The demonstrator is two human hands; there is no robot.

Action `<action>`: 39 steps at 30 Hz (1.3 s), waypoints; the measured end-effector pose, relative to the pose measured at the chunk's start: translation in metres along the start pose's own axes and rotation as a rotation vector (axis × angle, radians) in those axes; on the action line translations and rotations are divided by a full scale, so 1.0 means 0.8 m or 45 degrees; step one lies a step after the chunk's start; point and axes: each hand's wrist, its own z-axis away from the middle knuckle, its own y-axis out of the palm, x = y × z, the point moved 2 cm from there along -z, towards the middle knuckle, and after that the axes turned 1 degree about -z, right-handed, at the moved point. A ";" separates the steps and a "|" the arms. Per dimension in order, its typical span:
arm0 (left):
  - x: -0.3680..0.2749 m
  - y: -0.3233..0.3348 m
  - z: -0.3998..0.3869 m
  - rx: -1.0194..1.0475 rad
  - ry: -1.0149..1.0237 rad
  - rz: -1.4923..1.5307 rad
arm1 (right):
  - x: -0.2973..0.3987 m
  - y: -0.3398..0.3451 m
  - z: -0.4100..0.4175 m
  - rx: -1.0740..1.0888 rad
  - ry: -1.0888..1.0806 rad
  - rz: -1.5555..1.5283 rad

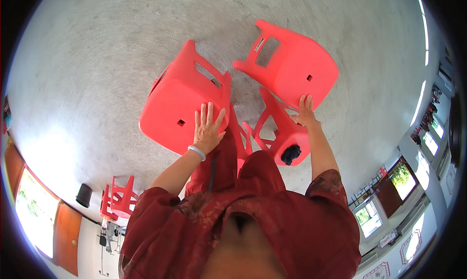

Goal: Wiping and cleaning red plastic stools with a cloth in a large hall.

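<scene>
My left hand [208, 131], with a pale bangle at the wrist, lies flat on the seat of a red plastic stool [166, 114]. Its fingers are spread near the seat's right edge. The fingertips of my right hand [305, 113] rest over the near edge of a second red plastic stool [310, 60]; whether they grip it is unclear. Both stools appear tilted, legs pointing away from me. Below my right hand is a third red stool [281, 129], with a crumpled black item [291, 155] on it. Part of another red stool [239, 136] shows beside my leg, mostly hidden.
Grey concrete floor [109, 60] surrounds the stools. Behind me to the left stand more red stools [124, 197], a black bin [84, 195] and a wooden door [67, 237] beside a bright opening. Windows [368, 217] and another doorway [403, 180] line the right side.
</scene>
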 end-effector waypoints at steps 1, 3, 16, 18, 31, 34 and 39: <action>0.002 -0.004 0.001 -0.014 0.034 0.022 | 0.000 -0.002 0.001 0.024 -0.002 0.000; 0.003 -0.012 0.001 -0.015 0.070 0.048 | -0.001 -0.006 0.001 0.061 0.003 -0.004; 0.052 -0.027 0.060 -0.357 -0.258 0.126 | 0.002 -0.010 -0.004 0.233 0.046 -0.015; 0.073 -0.032 0.082 -0.449 -0.397 0.054 | -0.005 -0.015 -0.003 0.277 0.060 -0.033; 0.234 0.110 0.161 -1.106 -1.146 2.756 | 0.186 -0.104 -0.118 0.396 -0.469 0.013; 0.224 0.111 0.109 -1.001 -0.911 2.911 | 0.256 -0.054 -0.170 0.333 -0.402 -0.856; 0.220 0.094 0.110 -1.026 -0.936 3.137 | 0.433 -0.006 -0.139 0.596 -0.506 -1.159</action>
